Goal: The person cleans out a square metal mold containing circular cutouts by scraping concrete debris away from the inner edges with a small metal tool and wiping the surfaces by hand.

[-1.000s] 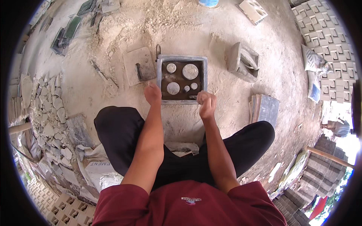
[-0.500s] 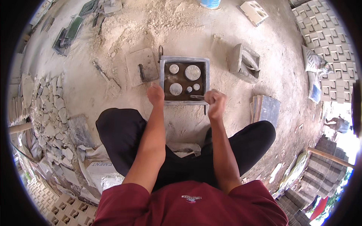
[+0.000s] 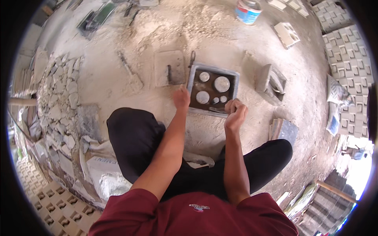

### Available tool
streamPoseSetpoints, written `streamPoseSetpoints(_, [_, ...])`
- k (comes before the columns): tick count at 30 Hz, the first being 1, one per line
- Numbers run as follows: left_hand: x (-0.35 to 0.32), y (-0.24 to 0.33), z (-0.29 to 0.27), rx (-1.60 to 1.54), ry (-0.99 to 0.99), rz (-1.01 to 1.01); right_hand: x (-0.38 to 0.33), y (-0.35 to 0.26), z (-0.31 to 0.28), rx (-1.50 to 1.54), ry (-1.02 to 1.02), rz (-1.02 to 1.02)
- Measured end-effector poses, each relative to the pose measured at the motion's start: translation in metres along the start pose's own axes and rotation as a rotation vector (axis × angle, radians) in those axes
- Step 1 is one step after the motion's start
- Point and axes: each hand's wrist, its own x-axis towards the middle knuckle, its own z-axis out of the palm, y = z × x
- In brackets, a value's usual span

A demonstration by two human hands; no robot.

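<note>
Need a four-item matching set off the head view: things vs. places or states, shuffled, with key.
Things
1. Left hand
2. Right hand
3. Largest round disc
4. Bucket

Places or states
A. Inside the gray-rimmed frame, toward its far right
B. Near the picture's top edge, on the floor
C. Gripping a thin tool
D. At the frame's left side

Pairs: 1-D, 2-C, 3-A, 4-B
</note>
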Motion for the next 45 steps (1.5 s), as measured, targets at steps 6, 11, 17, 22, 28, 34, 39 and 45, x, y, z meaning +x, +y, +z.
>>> streamPoseSetpoints(6, [0.010, 0.019, -0.038, -0.554, -0.264, -0.294, 0.008, 0.018, 0.015, -0.064, -0.061, 0.121])
streamPoseSetpoints(11, [0.001, -0.003, -0.056, -0.554, -0.332, -0.234, -0.015, 0.015, 0.040, -0.158, -0.064, -0.091])
streamPoseSetpoints(17, [-0.001, -0.024, -0.053, -0.792, -0.496, -0.281, 0.005, 0.030, 0.028, -0.026, -0.071, 0.030])
streamPoseSetpoints(22, [0.013, -0.018, -0.073, -0.849, -0.708, -0.373, 0.009, 0.039, 0.044, -0.405, -0.106, -0.205])
streamPoseSetpoints(28, [-0.015, -0.024, -0.078, -0.747, -0.542, -0.303, -0.034, 0.011, 0.060, -0.151, -0.067, -0.220])
streamPoseSetpoints(34, [0.016, -0.017, -0.093, -0.474, -0.893, -0.256, -0.011, 0.030, 0.056, 0.093, -0.221, 0.071])
streamPoseSetpoints(39, [0.000, 0.032, -0.099, -0.623, -1.099, -0.462, -0.014, 0.045, 0.022, -0.231, -0.142, -0.168])
streamPoseSetpoints(45, [0.019, -0.016, -0.098, -0.363, -0.831, -0.134, -0.030, 0.025, 0.052, -0.191, -0.256, -0.318])
